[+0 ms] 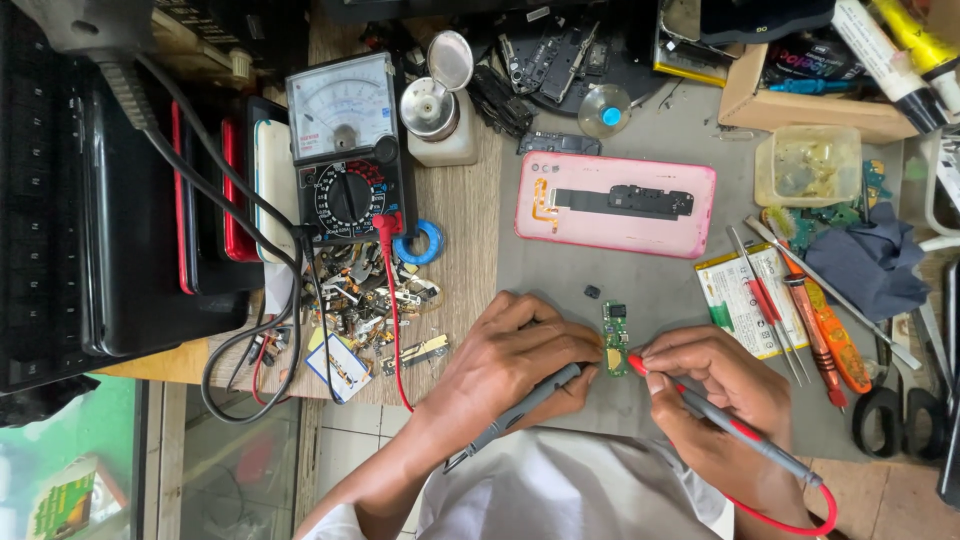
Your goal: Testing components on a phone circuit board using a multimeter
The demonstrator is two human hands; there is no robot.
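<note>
Board: small green circuit board (615, 341), narrow and upright in view, lying on the grey mat (640, 140) near the front edge of the bench, between the two hands.
Left hand: left hand (510, 360) closed around a black probe (520, 408); the probe tip meets the board's left edge.
Right hand: right hand (715, 385) closed around a red probe (725, 425), pinched near the tip; the red tip touches the board's right edge.
Red lead: thin red wire (393, 320) running from the meter down across the wooden top toward the person.
Loose chip: small black part (592, 292) on the mat, just above the board, apart from it.
Phone: pink phone back (615, 204), rounded rectangle, glossy, lying flat beyond the board; a black strip and an orange flex lie in it.
Battery: flat pale pack (742, 300) with a green and white label, right of the board, under the tweezers (765, 300).
Screwdriver: orange handle (830, 335), lying slantwise beside the battery.
Meter: analog meter (348, 150), black case, white dial, round selector knob, standing at the left on the wood.
Scrap: heap of small metal parts (365, 295) below the meter.
Tub: clear square plastic tub (808, 166) at the upper right.
Cloth: crumpled blue-grey cloth (868, 262) below the tub.
</note>
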